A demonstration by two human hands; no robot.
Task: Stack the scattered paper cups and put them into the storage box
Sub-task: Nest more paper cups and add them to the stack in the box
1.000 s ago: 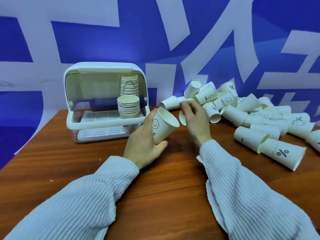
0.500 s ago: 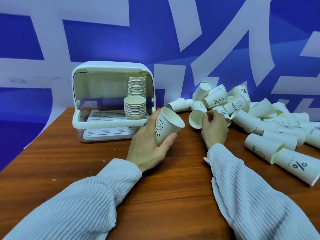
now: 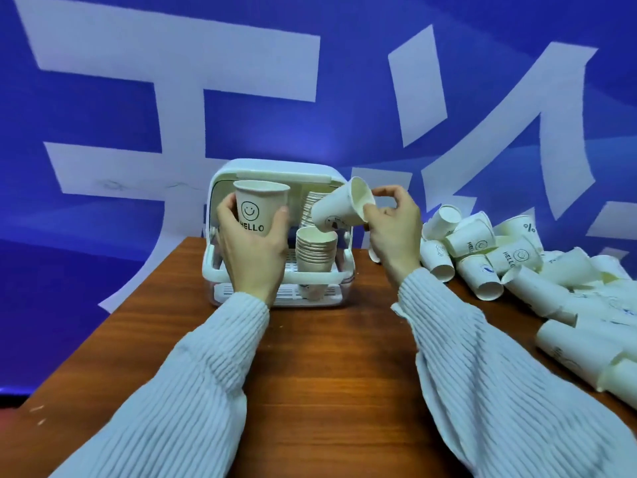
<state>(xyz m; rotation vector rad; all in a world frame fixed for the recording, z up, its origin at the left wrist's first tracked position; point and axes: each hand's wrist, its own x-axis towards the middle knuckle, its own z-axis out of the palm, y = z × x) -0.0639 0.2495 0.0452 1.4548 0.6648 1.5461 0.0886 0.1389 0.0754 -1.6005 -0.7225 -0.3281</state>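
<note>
- While both hands were raised in front of the storage box (image 3: pixel 275 174), each held one paper cup; a second ago the two were low over the table (image 3: pixel 327 357), the right one still at the pile.
- Left hand (image 3: pixel 253 250) was curled round the HELLO cup (image 3: pixel 261 208), thumb on one side, fingers on the other. That cup stood upright, mouth up; half a second earlier it was tilted toward the right.
- Right hand (image 3: pixel 393 232) pinched the rim of the second cup (image 3: pixel 339 210) between thumb and fingertips. Cup lay tilted, base pointing down-left toward the HELLO cup, mouth up-right. Half a second earlier it was just being lifted clear of the pile.
- Judgement: the second cup was picked and lined up for nesting; the two were apart, so the stacking step was not yet done.
- Short stack (image 3: pixel 316 250) stood on the box's upper rack, toward its right side. What looked like a taller stack (image 3: pixel 310 205) showed behind it, partly hidden by the second cup. Both looked unchanged from the earlier frames.
- Scattered cups (image 3: pixel 482 250) lay along the table's right edge, most on their sides, many still to collect.
- View had shifted: box sat near centre now, where earlier it was to the left; the wall banner (image 3: pixel 172 98) filled more of the frame.
- Risk, as a guess: a rim pinch could dent the thin paper if squeezed during insertion.
</note>
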